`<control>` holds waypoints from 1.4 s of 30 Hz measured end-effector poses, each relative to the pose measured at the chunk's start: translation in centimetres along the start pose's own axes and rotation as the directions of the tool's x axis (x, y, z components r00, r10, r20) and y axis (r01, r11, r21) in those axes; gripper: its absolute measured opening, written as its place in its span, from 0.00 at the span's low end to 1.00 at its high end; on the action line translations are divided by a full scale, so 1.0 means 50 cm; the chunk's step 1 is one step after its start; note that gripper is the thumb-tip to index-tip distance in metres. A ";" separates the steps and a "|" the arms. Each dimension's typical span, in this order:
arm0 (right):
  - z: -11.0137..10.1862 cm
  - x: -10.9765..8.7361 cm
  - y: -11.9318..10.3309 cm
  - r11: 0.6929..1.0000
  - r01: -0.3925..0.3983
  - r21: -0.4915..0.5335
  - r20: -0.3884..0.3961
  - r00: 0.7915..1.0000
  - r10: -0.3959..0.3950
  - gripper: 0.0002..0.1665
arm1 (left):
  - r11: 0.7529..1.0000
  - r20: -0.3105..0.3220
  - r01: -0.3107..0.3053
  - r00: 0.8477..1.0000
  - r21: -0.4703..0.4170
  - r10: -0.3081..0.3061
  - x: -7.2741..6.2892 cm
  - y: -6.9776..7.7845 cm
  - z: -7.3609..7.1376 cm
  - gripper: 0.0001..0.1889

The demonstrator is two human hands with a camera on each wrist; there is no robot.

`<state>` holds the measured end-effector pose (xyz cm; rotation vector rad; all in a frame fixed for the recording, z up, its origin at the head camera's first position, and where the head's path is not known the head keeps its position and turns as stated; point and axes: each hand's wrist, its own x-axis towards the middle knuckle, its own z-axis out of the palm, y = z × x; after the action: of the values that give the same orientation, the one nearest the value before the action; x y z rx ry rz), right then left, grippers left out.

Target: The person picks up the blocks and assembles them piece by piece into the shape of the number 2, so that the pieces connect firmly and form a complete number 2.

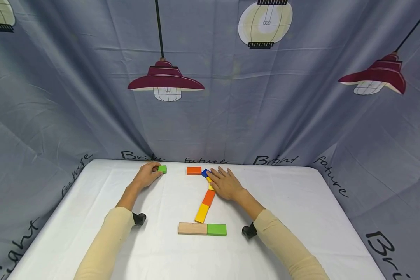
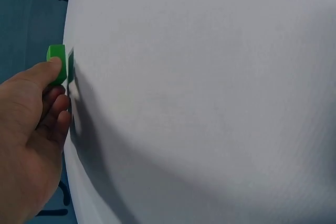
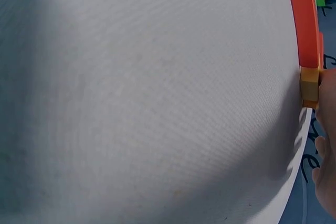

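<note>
Near the far edge of the table, my left hand (image 1: 148,175) pinches a small green block (image 1: 162,169). The left wrist view has the thumb on the face of that green block (image 2: 56,65), slightly above the cloth. My right hand (image 1: 226,184) lies with spread, straight fingers at the top of a slanting row of blocks. Its fingers touch or cover part of a blue block (image 1: 205,173) and a yellow block (image 1: 210,183). An orange block (image 1: 194,171) lies left of the blue one. Down the slant follow another orange block (image 1: 208,198) and a yellow block (image 1: 202,213).
Below the slant, a plain wooden block (image 1: 192,228) and a green block (image 1: 216,230) lie end to end. A white cloth covers the table (image 1: 154,256). A grey-blue curtain (image 1: 210,128) printed with lamps hangs behind the far edge and along both sides.
</note>
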<state>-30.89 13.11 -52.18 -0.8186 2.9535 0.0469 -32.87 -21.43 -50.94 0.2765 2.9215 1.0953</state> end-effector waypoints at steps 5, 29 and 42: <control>-0.003 -0.002 0.002 1.000 0.006 -0.007 -0.014 1.000 -0.006 0.33 | 1.000 -0.004 0.003 1.000 -0.013 -0.003 0.007 0.018 0.010 0.21; -0.006 -0.007 -0.003 1.000 -0.007 -0.016 0.002 1.000 0.007 0.32 | 0.998 0.021 -0.048 0.999 0.032 0.047 0.025 0.074 0.081 0.20; -0.005 -0.001 -0.002 0.999 -0.006 -0.033 0.000 1.000 0.006 0.32 | 0.992 0.010 -0.025 1.000 0.125 0.024 0.033 0.096 0.101 0.19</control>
<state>-30.80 13.03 -51.92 -0.8138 2.9633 0.0961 -33.34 -14.33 -51.52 0.3183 2.9915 0.9125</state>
